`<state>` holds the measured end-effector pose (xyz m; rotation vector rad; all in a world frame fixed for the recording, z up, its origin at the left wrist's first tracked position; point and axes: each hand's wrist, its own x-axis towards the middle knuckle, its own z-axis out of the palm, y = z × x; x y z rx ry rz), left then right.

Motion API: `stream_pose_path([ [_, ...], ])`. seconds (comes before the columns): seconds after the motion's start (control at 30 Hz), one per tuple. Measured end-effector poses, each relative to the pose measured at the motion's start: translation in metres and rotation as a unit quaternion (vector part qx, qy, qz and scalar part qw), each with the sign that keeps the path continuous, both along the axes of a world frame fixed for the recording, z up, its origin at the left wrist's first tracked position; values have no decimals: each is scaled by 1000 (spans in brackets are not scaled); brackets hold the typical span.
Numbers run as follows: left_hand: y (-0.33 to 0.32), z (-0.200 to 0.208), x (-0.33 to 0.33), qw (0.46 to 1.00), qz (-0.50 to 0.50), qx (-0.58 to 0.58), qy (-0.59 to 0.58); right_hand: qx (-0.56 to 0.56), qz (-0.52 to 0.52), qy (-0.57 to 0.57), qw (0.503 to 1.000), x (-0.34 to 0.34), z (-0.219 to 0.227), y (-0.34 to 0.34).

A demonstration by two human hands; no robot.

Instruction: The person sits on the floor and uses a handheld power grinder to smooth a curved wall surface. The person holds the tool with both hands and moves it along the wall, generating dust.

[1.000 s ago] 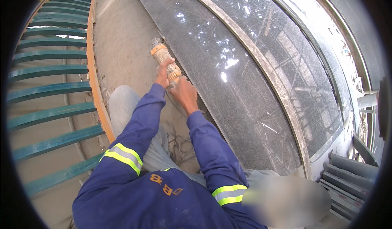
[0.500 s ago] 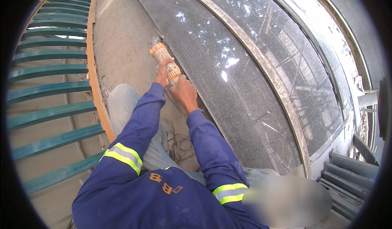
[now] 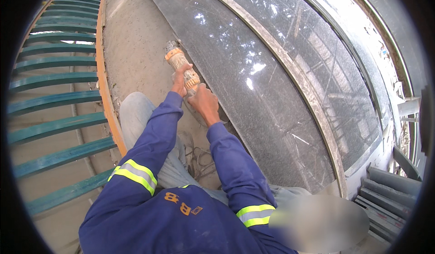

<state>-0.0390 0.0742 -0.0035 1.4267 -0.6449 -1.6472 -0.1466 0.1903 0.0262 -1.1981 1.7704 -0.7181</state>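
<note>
Along the dark stone slab (image 3: 272,95) edge, both hands (left hand (image 3: 180,79), right hand (image 3: 205,103)) grip clamped around an orange grinder (image 3: 181,66).

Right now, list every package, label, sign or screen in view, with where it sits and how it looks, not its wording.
Packages, signs, screens: none in view.
Lettering patch: on the back of the blue work shirt, bottom centre; small orange letters on blue cloth.
Reflective bands: one around each upper sleeve; yellow with a grey middle stripe.
Grinder: held by both hands; dusty orange body, no label legible.

No pkgs, labels, signs or screens in view.
</note>
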Motion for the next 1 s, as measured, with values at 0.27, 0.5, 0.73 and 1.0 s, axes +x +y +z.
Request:
stream_pose_path([
  [0.27, -6, -3, 5, 1000, -12, 1, 6, -15, 4, 6, 1000, 1, -1, -2],
  [0.5, -2, 7, -1, 1000, 1, 11, 10, -28, -8, 5, 1000, 4, -9, -5],
  [0.73, 2, 9, 1, 999, -32, 22, 10, -30, -8, 13, 999, 3, -4, 2],
  [1.0, 1, 6, 1, 1000, -26, 13, 3, -45, -12, 21, 999, 3, -4, 2],
])
